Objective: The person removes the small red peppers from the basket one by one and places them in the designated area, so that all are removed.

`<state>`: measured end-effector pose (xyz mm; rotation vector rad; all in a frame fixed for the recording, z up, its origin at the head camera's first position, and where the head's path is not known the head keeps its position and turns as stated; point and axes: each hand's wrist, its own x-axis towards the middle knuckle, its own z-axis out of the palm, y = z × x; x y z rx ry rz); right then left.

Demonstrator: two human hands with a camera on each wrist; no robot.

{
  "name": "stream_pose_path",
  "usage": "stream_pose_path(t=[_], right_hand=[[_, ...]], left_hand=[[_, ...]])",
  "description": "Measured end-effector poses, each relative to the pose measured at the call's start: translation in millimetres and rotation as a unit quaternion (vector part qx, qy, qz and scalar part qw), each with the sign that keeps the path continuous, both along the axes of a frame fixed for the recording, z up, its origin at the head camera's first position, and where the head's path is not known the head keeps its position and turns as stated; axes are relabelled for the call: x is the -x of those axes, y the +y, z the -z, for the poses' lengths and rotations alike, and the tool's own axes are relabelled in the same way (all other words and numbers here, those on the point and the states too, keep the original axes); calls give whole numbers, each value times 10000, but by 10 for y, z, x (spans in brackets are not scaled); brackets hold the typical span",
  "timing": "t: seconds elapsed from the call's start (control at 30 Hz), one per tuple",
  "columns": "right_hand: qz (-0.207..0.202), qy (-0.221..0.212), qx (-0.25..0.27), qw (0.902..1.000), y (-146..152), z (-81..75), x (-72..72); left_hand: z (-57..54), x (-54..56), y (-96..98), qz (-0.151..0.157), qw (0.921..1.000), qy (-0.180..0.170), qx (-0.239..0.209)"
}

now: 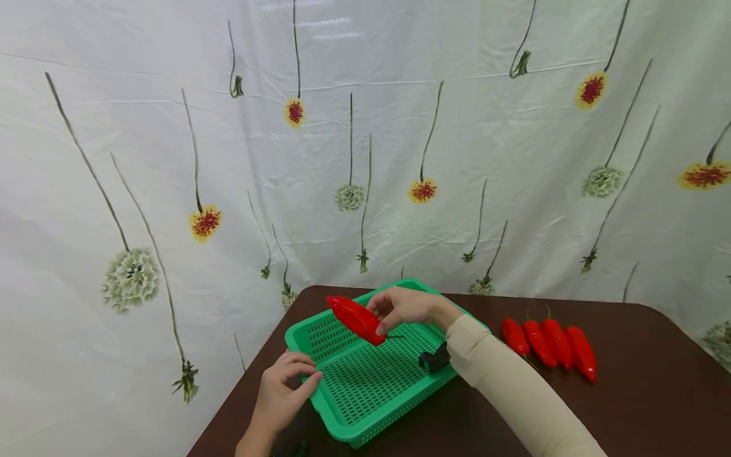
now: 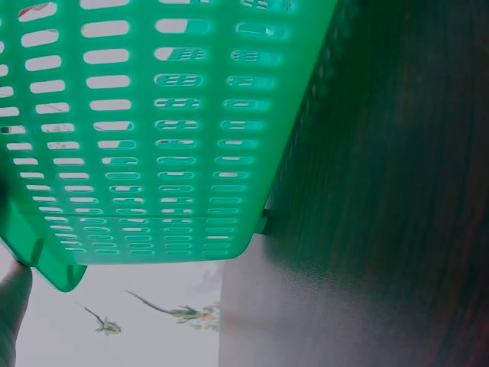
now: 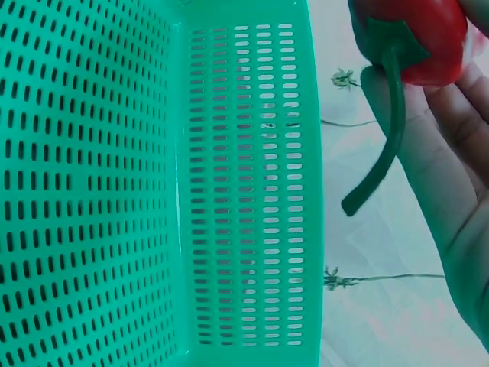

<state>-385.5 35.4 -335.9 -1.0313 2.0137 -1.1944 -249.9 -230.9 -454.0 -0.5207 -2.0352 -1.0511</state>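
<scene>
My right hand pinches a red chili pepper above the green plastic basket. In the head view the pepper slants, its tip up to the left and its stem end down toward the basket. The right wrist view shows its curved green stem hanging free beside the fingers. At the basket's near left corner, my left hand grips the rim with thumb and fingers. A bit of that hand shows at the rim in the left wrist view. The visible basket floor is bare mesh.
Several red peppers lie side by side on the dark brown table, right of the basket. A white curtain with printed flowers hangs behind the table. A black device sits at my right wrist, over the basket's edge.
</scene>
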Motion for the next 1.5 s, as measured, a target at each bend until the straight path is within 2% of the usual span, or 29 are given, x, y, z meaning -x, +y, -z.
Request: stream_pose_path(t=[0.27, 0.47, 0.6, 0.8, 0.97, 1.1, 1.33, 1.5], right_hand=[[282, 262, 51, 9992, 75, -110, -92], [453, 65, 403, 9981, 179, -159, -119], [747, -78, 613, 9953, 247, -156, -145], [1474, -464, 885, 9840, 318, -127, -235], [1765, -694, 1430, 9714, 456, -81, -286], [2021, -652, 1681, 9626, 557, -18, -331], [2137, -568, 1245, 9673, 519, 88, -364], [1971, -457, 1108, 9730, 439, 76, -361]], left_hand=[[-5, 8, -19, 149, 9998, 117, -64], [4, 20, -29, 135, 9998, 157, -33], [7, 16, -33, 134, 9998, 108, -35], [-3, 9, -26, 58, 9999, 91, -27], [32, 16, -26, 21, 10000, 31, 0], [46, 24, -31, 45, 10000, 51, -13], [28, 19, -32, 79, 9999, 36, -89], [18, 30, -11, 141, 9998, 103, -87]])
